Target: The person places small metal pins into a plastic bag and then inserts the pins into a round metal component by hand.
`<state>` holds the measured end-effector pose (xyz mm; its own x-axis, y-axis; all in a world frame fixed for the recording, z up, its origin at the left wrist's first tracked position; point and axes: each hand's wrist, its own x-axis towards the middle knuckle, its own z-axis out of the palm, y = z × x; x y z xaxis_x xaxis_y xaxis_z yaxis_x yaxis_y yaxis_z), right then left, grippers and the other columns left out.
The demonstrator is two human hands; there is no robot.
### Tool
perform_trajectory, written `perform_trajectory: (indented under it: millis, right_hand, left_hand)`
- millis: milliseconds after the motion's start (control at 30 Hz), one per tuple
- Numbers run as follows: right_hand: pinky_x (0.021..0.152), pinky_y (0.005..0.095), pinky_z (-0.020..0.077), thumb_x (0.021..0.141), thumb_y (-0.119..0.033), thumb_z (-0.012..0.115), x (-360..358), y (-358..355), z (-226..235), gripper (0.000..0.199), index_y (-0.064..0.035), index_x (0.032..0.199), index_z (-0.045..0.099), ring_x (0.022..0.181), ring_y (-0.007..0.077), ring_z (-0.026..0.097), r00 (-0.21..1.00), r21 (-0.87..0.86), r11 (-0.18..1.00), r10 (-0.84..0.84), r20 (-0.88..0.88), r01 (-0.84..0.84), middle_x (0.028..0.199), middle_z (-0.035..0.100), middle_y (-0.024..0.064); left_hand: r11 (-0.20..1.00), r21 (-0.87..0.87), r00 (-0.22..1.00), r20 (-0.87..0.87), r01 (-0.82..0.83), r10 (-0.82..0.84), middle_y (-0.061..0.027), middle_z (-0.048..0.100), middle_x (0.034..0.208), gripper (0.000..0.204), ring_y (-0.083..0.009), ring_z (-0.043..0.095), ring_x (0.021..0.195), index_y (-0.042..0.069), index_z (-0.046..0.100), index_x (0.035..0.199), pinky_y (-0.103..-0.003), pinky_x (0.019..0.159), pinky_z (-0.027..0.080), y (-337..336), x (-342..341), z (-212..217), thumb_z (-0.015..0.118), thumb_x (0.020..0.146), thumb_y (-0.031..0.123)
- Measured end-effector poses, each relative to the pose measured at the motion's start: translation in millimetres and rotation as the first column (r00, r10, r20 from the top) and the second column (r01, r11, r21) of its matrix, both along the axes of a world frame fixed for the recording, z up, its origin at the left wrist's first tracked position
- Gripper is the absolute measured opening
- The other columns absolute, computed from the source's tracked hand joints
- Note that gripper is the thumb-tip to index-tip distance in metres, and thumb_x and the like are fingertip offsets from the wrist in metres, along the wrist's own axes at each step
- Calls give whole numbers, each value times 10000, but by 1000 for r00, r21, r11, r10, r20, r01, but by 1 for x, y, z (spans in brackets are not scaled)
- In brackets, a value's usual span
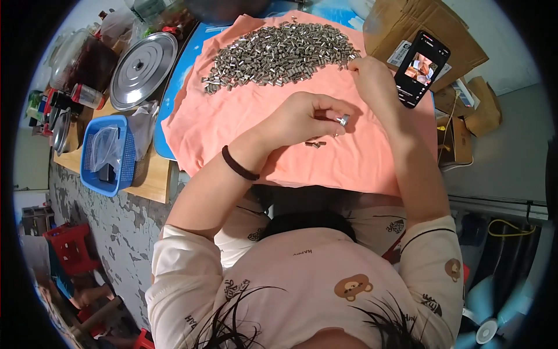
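Note:
A big heap of small metal cylinders (pixel 279 52) lies on an orange cloth (pixel 232 116) spread over the table. My left hand (pixel 308 116) is curled over the middle of the cloth and pinches a small round metal piece (pixel 344 120) at its fingertips. A few loose metal bits (pixel 315 143) lie on the cloth just below it. My right hand (pixel 372 78) reaches to the heap's right edge, fingers bent down onto the pieces there. A black band circles my left wrist.
A phone (pixel 421 67) with a lit screen leans against cardboard boxes (pixel 418 23) at the right. A metal pot lid (pixel 142 70), jars and a blue basket (pixel 107 154) with a plastic bag stand at the left. Red stools (pixel 72 247) are on the floor.

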<state>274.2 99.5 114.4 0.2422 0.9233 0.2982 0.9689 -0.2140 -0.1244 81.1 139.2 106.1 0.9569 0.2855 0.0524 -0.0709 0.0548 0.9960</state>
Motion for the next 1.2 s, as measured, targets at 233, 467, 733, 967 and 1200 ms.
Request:
perform_trajectory:
  millis: [233,467,733,967,1200]
  right_hand:
    - [678,339,454,765,-62,528,-11,-26,-2,155,-26,904,585,768,269,581,986,187,982,55,-160,-24,831,590,149]
    - [677,232,471,802,-42,527,-26,-47,9,119,14,896,572,730,115,585,515,140,989,146,-844,-51,826,610,73]
    - [693,200,467,794,-12,537,-40,-50,16,63,24,840,560,752,91,570,188,279,944,310,-932,-173,825,594,40]
    - [586,233,481,718,-38,601,-50,-52,13,115,-25,813,536,641,88,580,626,306,943,317,-712,-130,673,574,40]
    - [575,232,478,741,-19,588,-43,-51,7,97,-3,829,552,637,90,570,527,309,934,355,-772,-177,680,576,31]
  left_hand:
    - [991,-118,998,-2,-60,61,-2,619,805,285,-25,541,671,17,584,1056,-156,578,439,5,1,2,613,772,30]
    - [940,-324,969,180,-104,170,-96,602,957,313,-147,590,883,-70,514,1080,-237,800,482,13,3,-6,581,779,-15]
    - [912,-391,970,150,-121,193,-132,603,935,300,-169,604,851,-76,519,1062,-246,771,504,13,4,-7,581,770,-45]
    - [941,-262,975,9,-213,223,-131,614,899,295,-169,617,803,-80,523,1060,-223,710,514,9,1,-4,580,773,-41]
    - [929,-344,980,91,-136,177,-124,614,921,304,-153,611,826,-86,515,1076,-235,748,504,8,1,-3,572,781,-38]
